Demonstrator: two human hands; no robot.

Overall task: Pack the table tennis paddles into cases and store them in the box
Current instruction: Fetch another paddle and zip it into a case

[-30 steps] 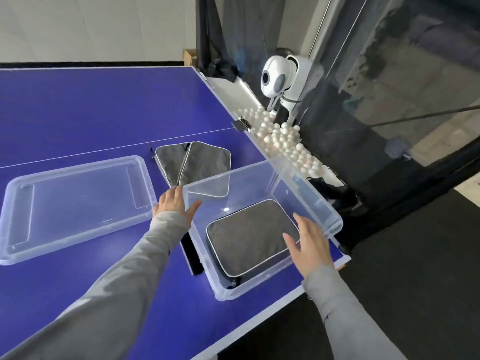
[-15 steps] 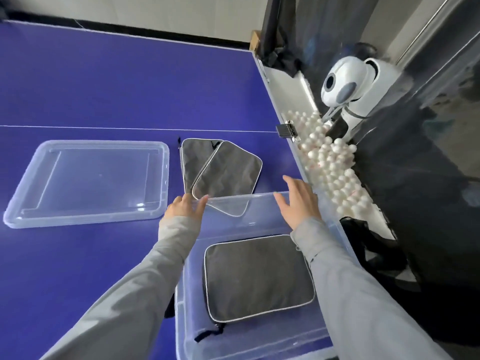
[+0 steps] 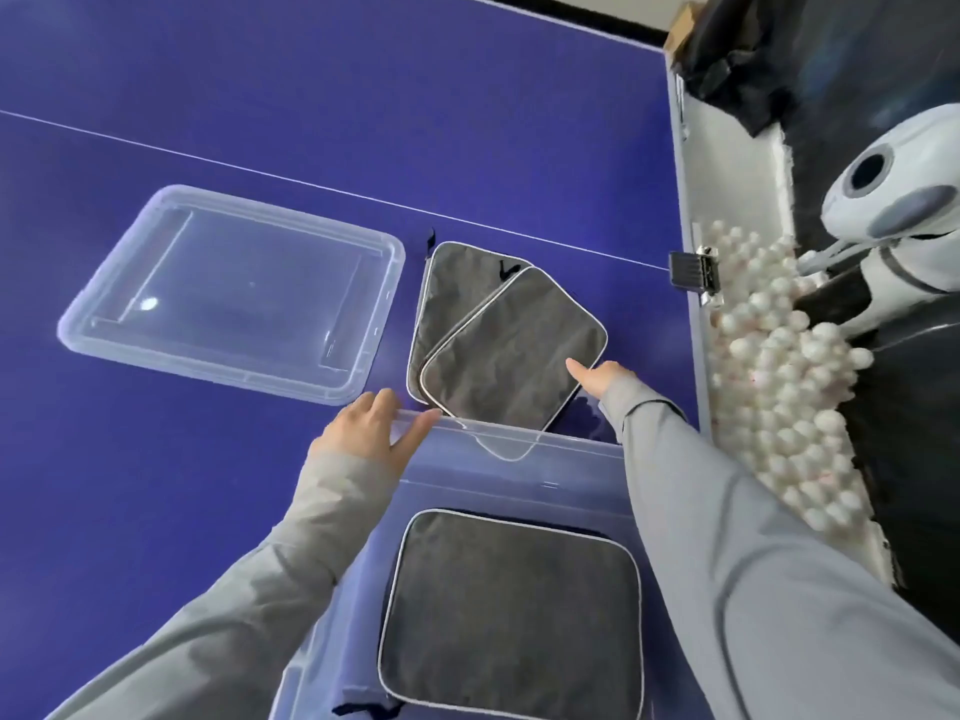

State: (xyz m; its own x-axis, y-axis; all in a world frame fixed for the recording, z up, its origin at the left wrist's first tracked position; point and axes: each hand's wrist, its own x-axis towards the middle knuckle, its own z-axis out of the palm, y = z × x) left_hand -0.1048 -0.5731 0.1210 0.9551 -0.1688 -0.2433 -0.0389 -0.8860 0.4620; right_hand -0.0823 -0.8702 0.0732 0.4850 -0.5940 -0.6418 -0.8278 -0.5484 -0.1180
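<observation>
A clear plastic box (image 3: 566, 446) stands on the blue table close to me, with one grey zipped case (image 3: 511, 610) lying flat inside it. Just beyond the box, two more grey cases overlap on the table: the top one (image 3: 511, 356) and another under it (image 3: 447, 283). My left hand (image 3: 371, 433) rests on the box's far left corner, fingers spread over the rim. My right hand (image 3: 597, 376) reaches past the box, its fingers straight and touching the right edge of the top case. No bare paddles are visible.
The box's clear lid (image 3: 234, 293) lies flat on the table to the left. Along the table's right edge runs a white tray full of several white balls (image 3: 779, 366), beside a white ball machine (image 3: 893, 210). A black clamp (image 3: 693, 272) sits at the table edge.
My right hand left the box's far rim and reached forward to the top case on the table. The left hand stayed at the box's corner. The view tilted further down.
</observation>
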